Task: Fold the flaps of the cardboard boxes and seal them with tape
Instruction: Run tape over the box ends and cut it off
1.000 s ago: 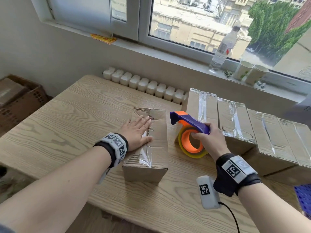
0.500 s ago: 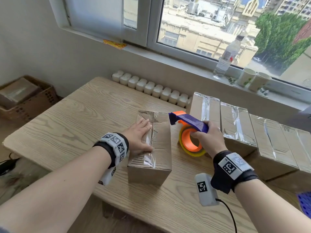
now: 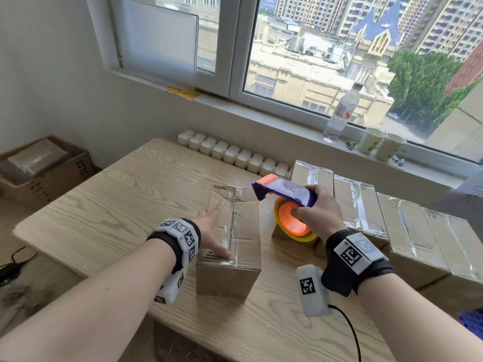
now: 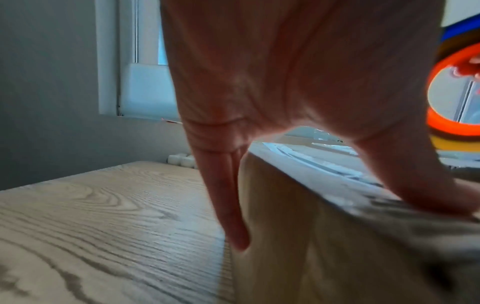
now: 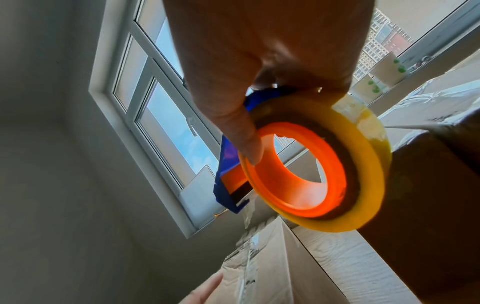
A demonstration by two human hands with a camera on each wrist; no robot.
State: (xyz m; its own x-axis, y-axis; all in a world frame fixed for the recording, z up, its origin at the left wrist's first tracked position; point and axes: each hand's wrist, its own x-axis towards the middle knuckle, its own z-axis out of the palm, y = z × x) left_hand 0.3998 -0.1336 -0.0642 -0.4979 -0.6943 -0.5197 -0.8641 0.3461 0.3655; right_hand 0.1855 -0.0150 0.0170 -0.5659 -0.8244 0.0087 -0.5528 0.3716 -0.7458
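Note:
A cardboard box (image 3: 243, 231) lies mid-table with clear tape along its closed top seam. My left hand (image 3: 209, 231) straddles its top left edge. The thumb rests on top and straight fingers (image 4: 228, 205) lie down the box's left wall (image 4: 298, 236). My right hand (image 3: 317, 212) grips a tape dispenser (image 3: 285, 189) with a blue handle and orange tip, held just right of the box and above the table. Its yellow tape roll (image 5: 369, 174) has an orange core, and my thumb (image 5: 241, 127) hooks the core's rim. Several taped boxes (image 3: 358, 205) stand in a row at the right.
The wooden table (image 3: 104, 205) has bare room left of the box. A row of small white containers (image 3: 235, 155) lines its far edge. A water bottle (image 3: 341, 112) and paper cups (image 3: 371, 141) stand on the sill. A brown basket (image 3: 44, 165) sits on the floor at left.
My left hand has slid from flat on the box top to its left edge, fingers now down the side. The right hand has lifted the dispenser slightly. The view has tilted up.

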